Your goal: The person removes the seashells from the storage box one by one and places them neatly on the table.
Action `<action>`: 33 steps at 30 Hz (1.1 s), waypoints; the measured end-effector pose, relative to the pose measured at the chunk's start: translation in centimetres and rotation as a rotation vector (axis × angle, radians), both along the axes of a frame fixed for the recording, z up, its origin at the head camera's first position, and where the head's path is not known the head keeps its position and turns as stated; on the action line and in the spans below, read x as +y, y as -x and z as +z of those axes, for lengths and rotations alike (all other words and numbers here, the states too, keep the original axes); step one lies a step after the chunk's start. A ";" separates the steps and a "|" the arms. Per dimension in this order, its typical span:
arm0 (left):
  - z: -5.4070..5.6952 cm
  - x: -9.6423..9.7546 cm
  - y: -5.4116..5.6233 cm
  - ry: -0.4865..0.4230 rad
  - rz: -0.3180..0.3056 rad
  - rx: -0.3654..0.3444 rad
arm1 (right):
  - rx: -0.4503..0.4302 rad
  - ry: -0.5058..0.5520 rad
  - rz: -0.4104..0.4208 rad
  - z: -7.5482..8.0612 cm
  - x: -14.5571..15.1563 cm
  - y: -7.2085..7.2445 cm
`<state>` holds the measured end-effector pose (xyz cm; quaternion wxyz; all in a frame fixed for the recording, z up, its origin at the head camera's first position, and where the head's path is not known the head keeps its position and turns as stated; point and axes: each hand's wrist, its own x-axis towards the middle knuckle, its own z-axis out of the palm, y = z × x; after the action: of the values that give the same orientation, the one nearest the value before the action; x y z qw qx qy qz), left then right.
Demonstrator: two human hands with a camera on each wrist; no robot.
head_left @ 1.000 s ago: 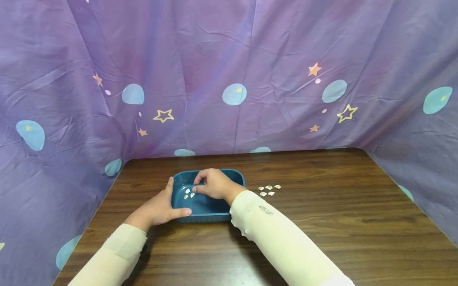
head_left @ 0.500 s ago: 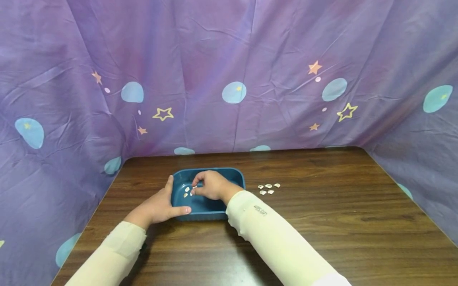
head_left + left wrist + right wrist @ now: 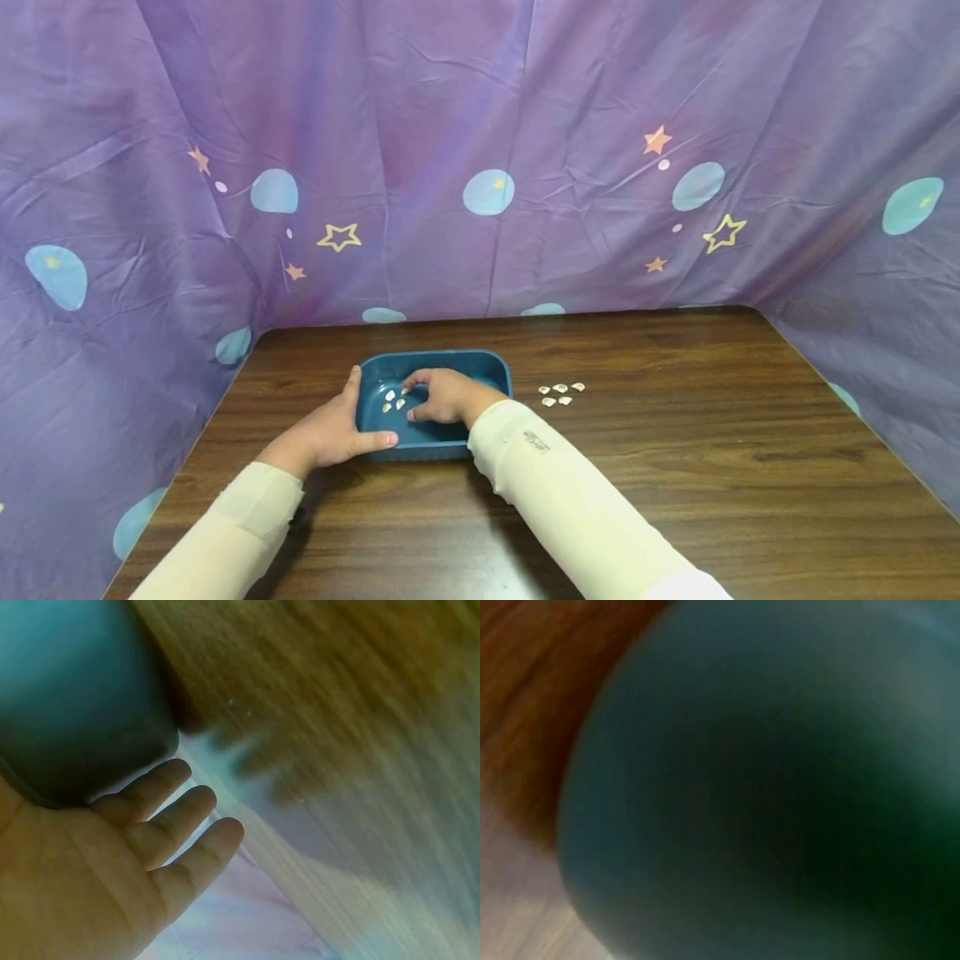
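In the head view a blue rectangular plastic box [image 3: 427,451] stands on the wooden table. My left hand [image 3: 327,432] rests against its left end, thumb over the near rim. The left wrist view shows this palm [image 3: 75,877] beside the box wall [image 3: 82,697], three fingers straight and spread. My right hand [image 3: 447,395] is down inside the box, thumb and index finger apart. One small white seashell [image 3: 404,392] lies at the index fingertip. Three more shells [image 3: 390,395] lie just left of it on the box floor. The right wrist view holds only the blurred box wall [image 3: 630,817].
Several small shells [image 3: 560,388] lie in two short rows on the table [image 3: 675,433], right of the box. A purple curtain [image 3: 420,125] with stars and blue spots hangs behind the table and along both sides.
My right thumb and index finger have come apart, leaving the shell they pinched on the box floor by the other three. The left hand keeps its place on the box.
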<state>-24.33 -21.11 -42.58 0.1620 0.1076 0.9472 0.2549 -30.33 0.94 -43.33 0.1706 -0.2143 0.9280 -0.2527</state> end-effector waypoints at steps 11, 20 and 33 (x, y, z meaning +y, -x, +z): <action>0.3 0.0 0.1 0.011 -0.007 0.001 | 0.066 -0.045 0.012 -0.1 -0.1 0.1; 0.6 0.2 -0.2 -0.002 -0.007 0.003 | 0.109 -0.004 0.006 -0.2 0.2 0.3; 0.5 0.2 -0.1 0.010 -0.009 0.005 | 0.083 0.006 0.016 -0.2 0.3 0.2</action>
<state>-24.18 -20.91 -42.10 0.1611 0.1116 0.9484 0.2493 -30.51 1.22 -43.49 0.1333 -0.2327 0.9316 -0.2452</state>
